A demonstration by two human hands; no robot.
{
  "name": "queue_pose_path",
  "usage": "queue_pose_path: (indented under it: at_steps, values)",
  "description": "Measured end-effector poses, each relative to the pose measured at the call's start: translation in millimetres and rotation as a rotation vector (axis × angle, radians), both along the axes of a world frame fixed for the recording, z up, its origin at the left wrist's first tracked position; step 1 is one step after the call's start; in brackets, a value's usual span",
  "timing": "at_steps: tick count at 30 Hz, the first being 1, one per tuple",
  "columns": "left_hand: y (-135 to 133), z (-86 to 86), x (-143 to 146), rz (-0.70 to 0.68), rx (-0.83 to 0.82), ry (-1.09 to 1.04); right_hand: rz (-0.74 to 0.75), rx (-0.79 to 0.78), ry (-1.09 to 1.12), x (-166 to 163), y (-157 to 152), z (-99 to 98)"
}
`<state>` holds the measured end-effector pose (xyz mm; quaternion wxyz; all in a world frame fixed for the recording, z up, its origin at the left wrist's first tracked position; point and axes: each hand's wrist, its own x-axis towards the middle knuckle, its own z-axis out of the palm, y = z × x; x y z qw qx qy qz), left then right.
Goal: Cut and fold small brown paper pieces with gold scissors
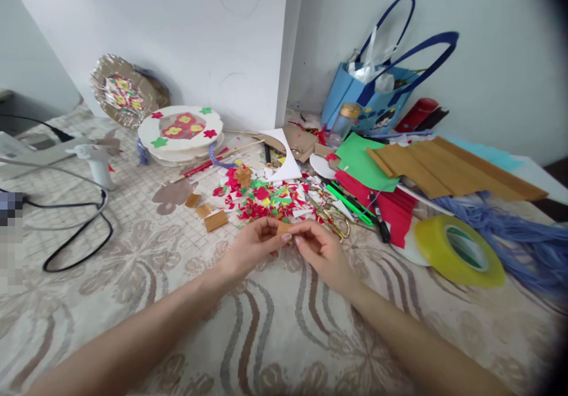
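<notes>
A small piece of brown paper (284, 228) is pinched between my two hands, low over the front of the table. My left hand (256, 239) grips its left side with thumb and fingers, and my right hand (320, 248) holds the right side. Much of the paper is hidden by my fingertips. Just beyond my hands spreads a heap of red, green, yellow and white paper scraps (270, 198). To the left lie folded brown paper pieces (216, 221), and a brown paper flower (243, 176) rests on the heap. Gold-handled scissors (339, 224) lie right of my right hand.
A glue gun (97, 165) and black cable (66, 269) are at left. Behind stands a decorated white round piece (146, 125). At right are a yellow tape roll (428, 245), brown paper sheets (448, 165), green paper (366, 159), blue yarn (532, 248) and a blue bag (337, 97).
</notes>
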<state>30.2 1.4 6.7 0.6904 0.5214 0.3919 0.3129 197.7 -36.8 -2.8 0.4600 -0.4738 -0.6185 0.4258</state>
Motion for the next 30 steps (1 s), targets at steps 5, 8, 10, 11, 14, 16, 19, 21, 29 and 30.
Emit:
queue_pose_path:
  at_steps: [5, 8, 10, 11, 14, 16, 19, 21, 29, 30]
  values:
    - [1.4, -8.6, -5.4, -0.007, -0.072, -0.047, 0.151, -0.001, -0.054, 6.5, -3.9, 0.1]
    - [3.1, -9.7, -10.5, -0.089, -0.133, -0.048, 0.176, 0.130, -0.149, 10.7, -0.5, 3.0]
    - [3.9, -8.8, -13.4, -0.144, -0.132, -0.019, 0.187, 0.166, -0.178, 12.2, 1.2, 4.1]
    - [4.4, -8.3, -14.6, -0.164, -0.121, 0.001, 0.193, 0.157, -0.183, 12.5, 1.4, 4.2]
    - [5.6, -7.5, -16.6, -0.195, -0.081, 0.025, 0.191, 0.064, -0.167, 11.9, -1.2, 2.7]
    - [5.4, -7.3, -16.4, -0.183, -0.056, 0.011, 0.173, -0.002, -0.117, 10.5, -4.5, 0.9]
    - [2.4, -6.1, -14.4, -0.201, -0.027, 0.002, 0.165, -0.064, -0.084, 7.5, -9.1, -1.4]
    - [-0.3, -4.8, -13.3, -0.224, -0.023, 0.010, 0.168, -0.093, -0.090, 5.9, -10.6, -2.3]
    - [1.4, -9.7, -17.0, -0.130, -0.040, 0.002, 0.161, -0.218, 0.041, 5.2, -9.7, -5.3]
    - [1.4, -10.3, -17.0, -0.124, -0.046, -0.002, 0.153, -0.229, 0.050, 5.0, -9.6, -5.5]
